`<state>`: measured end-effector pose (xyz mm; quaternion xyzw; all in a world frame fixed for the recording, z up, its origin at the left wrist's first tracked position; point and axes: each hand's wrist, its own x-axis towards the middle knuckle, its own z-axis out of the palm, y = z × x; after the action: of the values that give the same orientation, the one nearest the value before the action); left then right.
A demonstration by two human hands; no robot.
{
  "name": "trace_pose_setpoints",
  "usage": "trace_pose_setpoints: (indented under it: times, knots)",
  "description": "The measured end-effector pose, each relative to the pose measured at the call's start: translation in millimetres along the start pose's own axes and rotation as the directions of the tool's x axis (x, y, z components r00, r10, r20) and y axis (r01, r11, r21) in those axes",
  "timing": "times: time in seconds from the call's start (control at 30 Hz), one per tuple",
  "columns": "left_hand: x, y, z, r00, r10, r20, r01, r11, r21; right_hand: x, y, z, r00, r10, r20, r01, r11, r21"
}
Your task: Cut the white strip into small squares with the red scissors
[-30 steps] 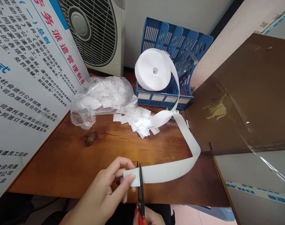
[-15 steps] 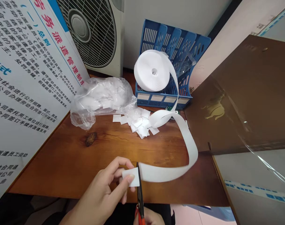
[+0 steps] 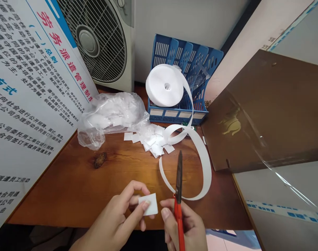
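Between thumb and fingers, my left hand (image 3: 122, 216) pinches a small white piece of tape (image 3: 149, 204) near the table's front edge. My right hand (image 3: 185, 223) is wrapped round red-handled scissors (image 3: 179, 184), whose dark blades are together and point away from me. Behind the scissors a long white strip (image 3: 206, 167) curls in a loop on the wood, its end apart from both hands. The strip runs back up to a big white roll (image 3: 164, 85). A pile of cut white pieces (image 3: 155, 141) lies mid-table, beside the loop.
A clear plastic bag (image 3: 114, 111) with white contents lies at the back left. The roll leans in a blue file rack (image 3: 190, 59). A fan (image 3: 93, 45) stands behind the bag. A printed board (image 3: 43, 104) borders the left, a brown panel (image 3: 266, 115) the right.
The small piece has come apart from the strip, whose end has sprung back into a loop. The scissors have moved right and up, with my right hand now more in view.
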<state>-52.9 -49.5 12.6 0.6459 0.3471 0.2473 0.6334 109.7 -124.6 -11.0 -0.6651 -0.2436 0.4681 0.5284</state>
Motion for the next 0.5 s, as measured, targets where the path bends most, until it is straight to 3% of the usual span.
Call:
trace_pose_setpoints:
  times: [0.17,0.27,0.37,0.5]
  knots:
    - [1.8,0.5,0.0,1.000,-0.001,0.000,0.001,1.000,0.003,12.5,-11.8,1.9,0.969,0.047,0.244,-0.031,0.997,-0.071]
    - [2.1,-3.8,0.5,0.998,0.018,-0.055,-0.016,0.999,0.049,16.1,-11.6,5.3,0.958,0.064,0.280,-0.044,0.996,-0.075]
    - [5.0,-8.9,2.4,0.983,0.082,-0.163,-0.074,0.996,0.052,15.3,-14.5,10.0,0.966,0.075,0.246,-0.067,0.997,-0.040]
    - [11.9,-13.3,0.8,0.916,0.132,-0.378,-0.162,0.986,-0.047,14.4,-21.9,12.7,0.960,0.059,0.273,-0.055,0.998,-0.024]
